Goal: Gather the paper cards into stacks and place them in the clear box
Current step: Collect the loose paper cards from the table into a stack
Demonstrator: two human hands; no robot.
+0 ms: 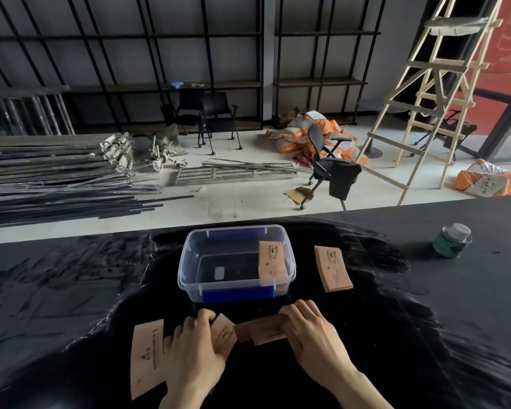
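A clear box [189,261] with blue latches stands on the black table, and a stack of tan paper cards [272,262] leans against its right inner wall. Another card stack [332,268] lies on the table just right of the box. Near the front, my right hand [310,335] presses on a few overlapping cards [263,332]. My left hand [195,346] rests on a tilted card [226,332] beside them. A larger card [146,355] lies flat to the left of my left hand.
A green can with a grey lid [452,240] stands at the table's right. The table is covered in black sheeting [71,290]. Beyond its far edge lie metal bars, office chairs, orange sacks and a wooden ladder on the floor.
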